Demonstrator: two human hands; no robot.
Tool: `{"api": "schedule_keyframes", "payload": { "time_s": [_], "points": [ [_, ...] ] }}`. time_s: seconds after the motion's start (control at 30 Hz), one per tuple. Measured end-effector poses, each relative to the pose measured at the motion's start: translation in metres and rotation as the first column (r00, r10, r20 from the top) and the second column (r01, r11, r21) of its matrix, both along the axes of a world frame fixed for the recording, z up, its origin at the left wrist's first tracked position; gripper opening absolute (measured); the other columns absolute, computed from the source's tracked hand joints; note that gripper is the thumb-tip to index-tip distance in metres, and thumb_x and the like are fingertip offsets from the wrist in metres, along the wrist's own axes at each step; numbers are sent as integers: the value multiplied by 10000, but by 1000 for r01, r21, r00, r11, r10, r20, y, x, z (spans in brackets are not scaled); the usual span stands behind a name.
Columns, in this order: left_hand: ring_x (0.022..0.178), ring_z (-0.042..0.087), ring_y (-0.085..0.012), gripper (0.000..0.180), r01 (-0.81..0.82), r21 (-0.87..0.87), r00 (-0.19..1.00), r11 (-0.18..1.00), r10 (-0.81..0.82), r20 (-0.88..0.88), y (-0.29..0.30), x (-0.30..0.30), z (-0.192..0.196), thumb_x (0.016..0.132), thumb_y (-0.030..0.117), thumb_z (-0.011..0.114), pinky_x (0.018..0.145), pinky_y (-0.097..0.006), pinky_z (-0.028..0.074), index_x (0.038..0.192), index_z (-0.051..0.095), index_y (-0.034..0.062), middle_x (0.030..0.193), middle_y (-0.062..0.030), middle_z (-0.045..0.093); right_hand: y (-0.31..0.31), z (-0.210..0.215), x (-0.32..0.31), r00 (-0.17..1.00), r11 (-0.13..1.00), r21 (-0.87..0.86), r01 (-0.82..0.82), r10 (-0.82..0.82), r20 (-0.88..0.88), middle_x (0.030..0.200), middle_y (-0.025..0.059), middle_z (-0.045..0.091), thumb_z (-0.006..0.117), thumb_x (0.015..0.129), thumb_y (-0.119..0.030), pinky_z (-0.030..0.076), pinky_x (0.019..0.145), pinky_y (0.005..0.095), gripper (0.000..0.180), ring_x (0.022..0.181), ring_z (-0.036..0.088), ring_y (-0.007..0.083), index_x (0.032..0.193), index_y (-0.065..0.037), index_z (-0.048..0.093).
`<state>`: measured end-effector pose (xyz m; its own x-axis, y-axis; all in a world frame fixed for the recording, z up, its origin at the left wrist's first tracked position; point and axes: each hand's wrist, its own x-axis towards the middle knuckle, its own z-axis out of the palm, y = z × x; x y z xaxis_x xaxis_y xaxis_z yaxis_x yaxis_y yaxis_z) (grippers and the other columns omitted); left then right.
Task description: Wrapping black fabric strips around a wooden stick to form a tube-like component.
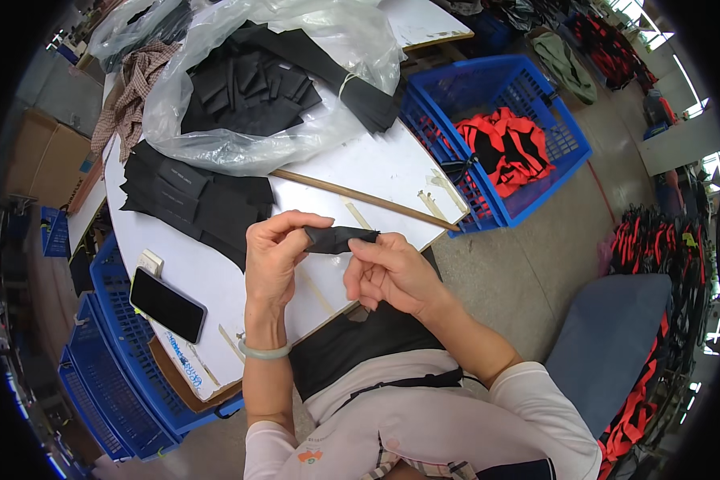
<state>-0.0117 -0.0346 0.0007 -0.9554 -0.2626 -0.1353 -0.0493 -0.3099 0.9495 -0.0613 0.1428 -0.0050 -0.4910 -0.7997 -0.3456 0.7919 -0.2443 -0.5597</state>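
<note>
1 black strip (338, 240) pinched between fingertips (366, 250)

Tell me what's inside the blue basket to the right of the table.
Inside the blue basket is a crumpled heap of red and black fabric. The heap covers part of the basket's bottom, so whatever lies under it can't be seen.

The person wears a pale, faintly pinkish top (432, 424) with short white sleeves (548, 412), a small orange print (310, 456) on the left of the chest and a plaid-trimmed collar (384, 462). A dark navy panel (512, 471) shows near the right shoulder. A narrow black band (408, 385) crosses the waist above black legwear (328, 352). The left hand (270, 254) has a smooth, pale green bangle (265, 353) below it.
</note>
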Motion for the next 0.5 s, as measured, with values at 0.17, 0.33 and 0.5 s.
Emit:
{"api": "schedule_keyframes", "payload": {
  "time_s": [0.17,0.33,0.5],
  "points": [
    [795,461,-103,320,55,120,980,991,-31,-197,2,-2,-3,724,-63,466,711,-215,361,978,659,-61,926,-75,563,7,-3,1,999,948,-317,-36,29,-25,630,195,608,476,953,-279,422,372,273,361,359,461,131,761,17,550],
    [1241,405,-361,593,288,728,912,622,55,-407,23,2,-18,823,301,628,1077,-475,260,1283,445,-26,1255,-190,499,-11,5,2,990,989,-127,77,-61,124,632,199,608,466,957,-296,400,352,269,379,338,445,133,752,14,539],
    [1207,438,-371,482,84,583,877,808,218,-428,35,-6,-14,850,458,591,1081,-493,251,954,561,-12,1180,-234,532,-14,11,17,833,957,291,15,149,-533,644,146,636,401,989,-296,365,351,209,412,355,431,78,857,48,586]
  ]
}}
